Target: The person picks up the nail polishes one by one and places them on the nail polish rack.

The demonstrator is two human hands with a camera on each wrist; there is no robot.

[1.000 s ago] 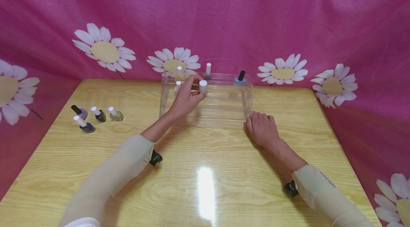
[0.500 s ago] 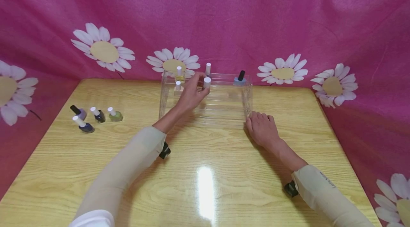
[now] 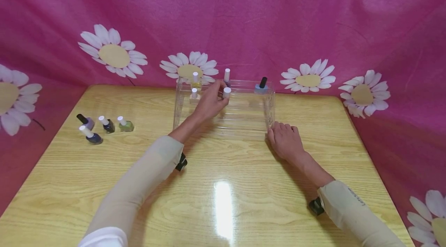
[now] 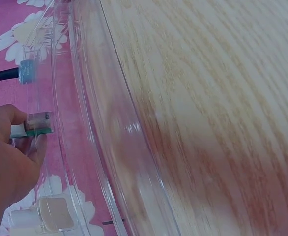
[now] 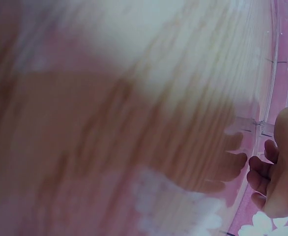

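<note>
A clear tiered display rack (image 3: 240,116) stands at the back of the table. My left hand (image 3: 208,104) pinches a white-capped nail polish bottle (image 3: 226,92) upright at one of its upper tiers. In the left wrist view that polish bottle (image 4: 39,123) shows clear glass with a green band, its cap between thumb and fingers. Whether its base touches the tier is hard to tell. Right of it is a light blue polish (image 3: 260,88) with a black cap. My right hand (image 3: 286,141) holds the rack's right front corner, fingers curled.
On the rack's left are a yellow polish (image 3: 196,82) and a beige one (image 3: 194,96); a purple polish (image 3: 227,79) stands behind my left hand. Several more bottles, including a green polish (image 3: 126,125), sit on the table's left. A pink flowered cloth (image 3: 244,18) hangs behind.
My left hand has moved slightly right along the rack with the white-capped polish, then nearly stopped. My right hand has stayed at the rack's corner.
</note>
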